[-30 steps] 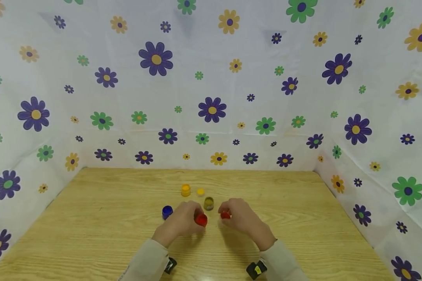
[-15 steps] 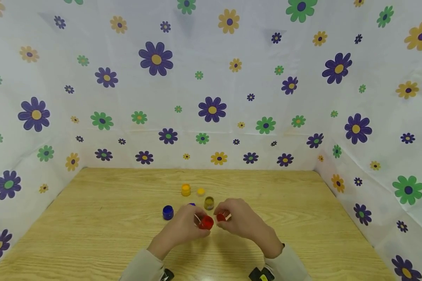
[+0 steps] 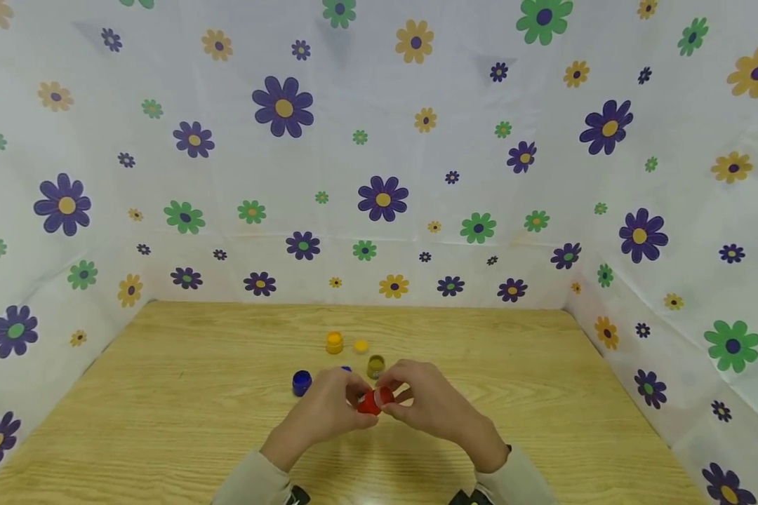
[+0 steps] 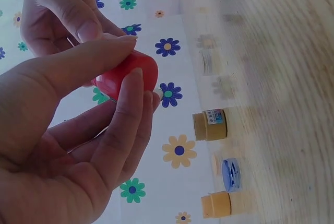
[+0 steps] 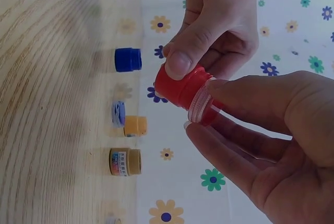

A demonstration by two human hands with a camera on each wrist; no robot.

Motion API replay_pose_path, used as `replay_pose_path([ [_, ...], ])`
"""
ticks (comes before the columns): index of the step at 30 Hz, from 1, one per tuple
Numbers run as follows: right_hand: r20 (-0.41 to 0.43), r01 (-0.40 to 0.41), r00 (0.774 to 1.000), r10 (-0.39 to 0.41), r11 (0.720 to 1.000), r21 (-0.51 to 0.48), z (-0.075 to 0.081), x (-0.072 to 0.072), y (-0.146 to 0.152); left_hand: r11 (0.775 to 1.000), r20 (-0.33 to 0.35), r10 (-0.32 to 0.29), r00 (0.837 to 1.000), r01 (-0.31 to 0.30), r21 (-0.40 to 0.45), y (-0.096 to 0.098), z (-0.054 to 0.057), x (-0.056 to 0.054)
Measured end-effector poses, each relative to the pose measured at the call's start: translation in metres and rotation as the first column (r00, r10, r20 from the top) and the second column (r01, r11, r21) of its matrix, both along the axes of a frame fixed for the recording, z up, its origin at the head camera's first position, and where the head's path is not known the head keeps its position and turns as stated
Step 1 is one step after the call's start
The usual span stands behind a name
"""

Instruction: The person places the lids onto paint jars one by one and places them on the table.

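My left hand (image 3: 330, 402) grips a small red paint jar (image 5: 176, 85) between thumb and fingers, raised over the table and tipped toward the right. My right hand (image 3: 437, 401) pinches a ridged, see-through screw lid (image 5: 199, 105) smeared with red, right at the jar's mouth. In the right wrist view the lid overlaps the jar's neck at a slight angle. The left wrist view shows the jar's rounded red base (image 4: 136, 73), while the lid is mostly hidden behind fingers there.
On the wooden table (image 3: 196, 393) stand an uncapped blue jar (image 3: 302, 383), a yellow jar (image 3: 334, 342) with a yellow lid (image 3: 361, 346) beside it, and an ochre jar (image 3: 375, 367). A blue lid (image 5: 119, 113) lies near them, partly behind my left hand in the head view. Flowered cloth (image 3: 328, 161) surrounds the table.
The two hands have come together: the left moved slightly right with the red jar, the right moved left with the lid. The lid now meets the jar's mouth; earlier they were apart.
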State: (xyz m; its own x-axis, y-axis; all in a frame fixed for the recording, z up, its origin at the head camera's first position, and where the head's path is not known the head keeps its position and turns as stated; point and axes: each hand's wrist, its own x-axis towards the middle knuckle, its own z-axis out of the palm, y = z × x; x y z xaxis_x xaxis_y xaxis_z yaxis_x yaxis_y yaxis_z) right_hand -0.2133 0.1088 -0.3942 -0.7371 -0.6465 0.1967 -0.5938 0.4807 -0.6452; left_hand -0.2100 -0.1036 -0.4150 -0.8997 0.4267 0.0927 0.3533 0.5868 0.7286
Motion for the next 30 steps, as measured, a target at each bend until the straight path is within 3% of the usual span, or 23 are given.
replay_pose_path([
  [9, -0.009, -0.041, 0.999, 0.041, 0.999, -0.002, 0.0, 0.0021, -0.0023, 1.0, 0.009, -0.004, 1.0, 0.004, -0.01, -0.0005, 0.0038, 0.0037],
  [18, -0.003, -0.066, 0.998, 0.066, 0.998, 0.006, 0.0001, 0.0024, -0.0015, 0.999, 0.042, -0.036, 0.998, 0.035, 0.035, 0.0013, 0.0067, 0.0076],
  [30, -0.023, 0.01, 1.0, -0.009, 1.0, 0.027, 0.0001, 0.0018, -0.0033, 0.998, 0.006, -0.051, 0.999, 0.05, 0.036, 0.0032, 0.0071, 0.0075],
])
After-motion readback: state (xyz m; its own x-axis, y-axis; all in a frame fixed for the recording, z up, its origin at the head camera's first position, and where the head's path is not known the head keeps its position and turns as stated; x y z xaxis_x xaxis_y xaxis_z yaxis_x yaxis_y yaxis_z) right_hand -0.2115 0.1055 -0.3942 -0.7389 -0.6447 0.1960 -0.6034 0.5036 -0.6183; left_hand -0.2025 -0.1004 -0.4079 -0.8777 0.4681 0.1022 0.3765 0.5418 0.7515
